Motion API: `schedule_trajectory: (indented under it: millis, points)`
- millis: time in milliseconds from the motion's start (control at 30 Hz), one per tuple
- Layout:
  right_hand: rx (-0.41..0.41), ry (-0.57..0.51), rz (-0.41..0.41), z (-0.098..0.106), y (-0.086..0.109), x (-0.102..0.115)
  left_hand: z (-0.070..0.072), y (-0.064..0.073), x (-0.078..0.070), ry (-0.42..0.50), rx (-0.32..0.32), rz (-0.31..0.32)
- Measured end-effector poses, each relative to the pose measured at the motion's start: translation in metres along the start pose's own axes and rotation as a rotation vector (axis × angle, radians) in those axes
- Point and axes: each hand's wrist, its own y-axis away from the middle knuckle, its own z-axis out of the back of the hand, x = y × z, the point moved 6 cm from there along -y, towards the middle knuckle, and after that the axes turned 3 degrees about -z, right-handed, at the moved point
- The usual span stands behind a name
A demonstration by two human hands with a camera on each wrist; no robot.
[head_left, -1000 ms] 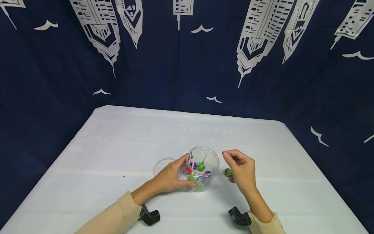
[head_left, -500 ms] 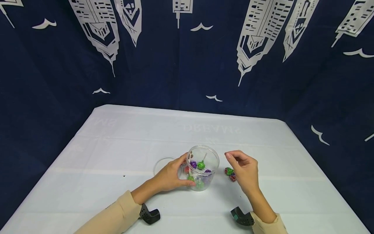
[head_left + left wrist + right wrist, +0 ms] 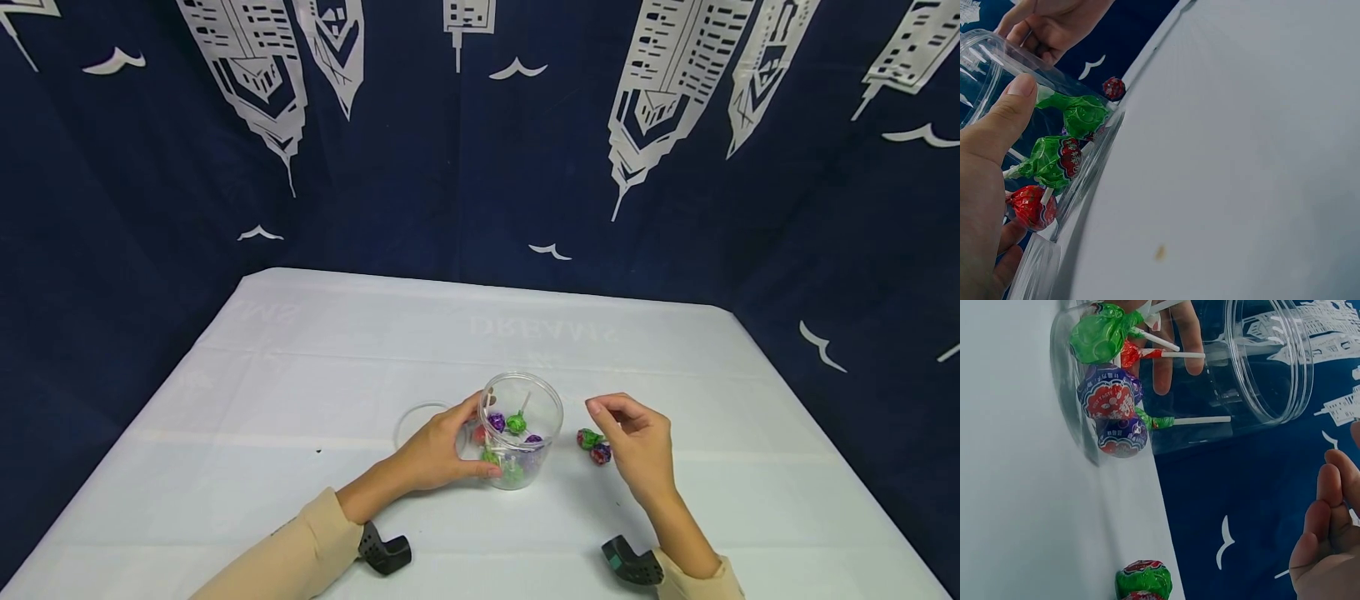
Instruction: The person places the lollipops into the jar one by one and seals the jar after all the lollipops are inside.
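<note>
A clear plastic jar (image 3: 521, 387) stands upright on the table with several wrapped lollipops inside. My left hand (image 3: 438, 446) grips its left side, thumb in front and fingers behind. Inside, a green lollipop (image 3: 1097, 334), a purple lollipop (image 3: 1109, 394) and a red lollipop (image 3: 1032, 206) show, some with their white sticks pointing toward the mouth. To the jar's right, my right hand (image 3: 637, 437) hovers with loosely curled fingers and nothing visible in them. Just beside it lie a green-and-red lollipop (image 3: 587, 439) and a purple-and-red lollipop (image 3: 601, 453).
A round clear lid (image 3: 408, 417) lies flat to the jar's left, partly behind my left hand. White cloth (image 3: 300, 383) covers the table, and a dark blue printed curtain (image 3: 420, 183) hangs behind it. A small dark speck (image 3: 318, 451) is on the cloth.
My right hand has drifted right and slightly down, away from the jar, uncovering more of the two lollipops on the table. The left hand and jar stay in place.
</note>
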Motion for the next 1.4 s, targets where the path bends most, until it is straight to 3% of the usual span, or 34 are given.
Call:
schedule_trajectory:
  millis: [300,533,767,1033,1300,1400]
  points:
    - [0.038,-0.003,0.009,0.006,-0.001,-0.008,0.0,0.001,0.0,-0.022,-0.001,0.009]
    - [0.059,0.021,0.091,0.013,-0.005,-0.015,0.001,0.0,0.0,-0.022,-0.003,0.008]
    - [0.051,0.057,0.108,0.028,-0.011,-0.026,0.0,0.001,-0.001,-0.015,0.002,0.017]
    - [0.092,0.163,0.114,0.034,-0.015,-0.045,0.0,0.001,0.0,-0.008,0.001,0.021]
    - [0.131,0.306,0.163,0.035,-0.011,-0.021,-0.001,0.002,0.002,-0.024,0.001,0.019]
    - [0.158,0.357,0.155,0.039,-0.013,-0.035,-0.001,0.001,0.001,-0.024,-0.003,0.01]
